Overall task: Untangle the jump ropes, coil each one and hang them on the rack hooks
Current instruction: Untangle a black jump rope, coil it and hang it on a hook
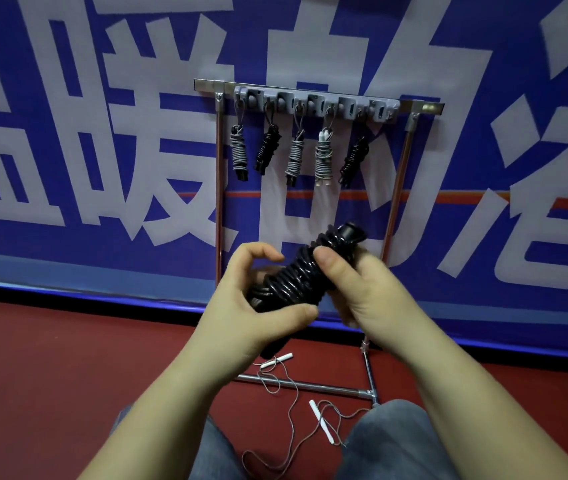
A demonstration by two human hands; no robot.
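In the head view we are facing a blue banner (pixel 68 133) with large pale characters, hanging behind a red floor (pixel 50 358), and the metal rack (pixel 218 168) is standing against it with its grey hook strip (pixel 313 98) across the top. Five coiled ropes (pixel 294 157) are already hanging from the hooks, grey and black in turn, and the hook at the strip's right end appears to be sitting free. We are holding the black jump rope (pixel 296 275) as a tight bundle between both hands, below the rack and well short of it. Our left hand (pixel 258 306) is clasping the lower end, thumb pressing across the coils, while our right hand (pixel 362 285) is gripping the upper part, thumb lying on the wraps. The bundle's long axis is tilting up and to the right, its handle end (pixel 350 232) pointing toward that right-end hook, so we judge the right hand is nearer for the lift. A thin grey rope with white handles (pixel 296 410) is lying loose on the floor between our knees, not yet coiled.
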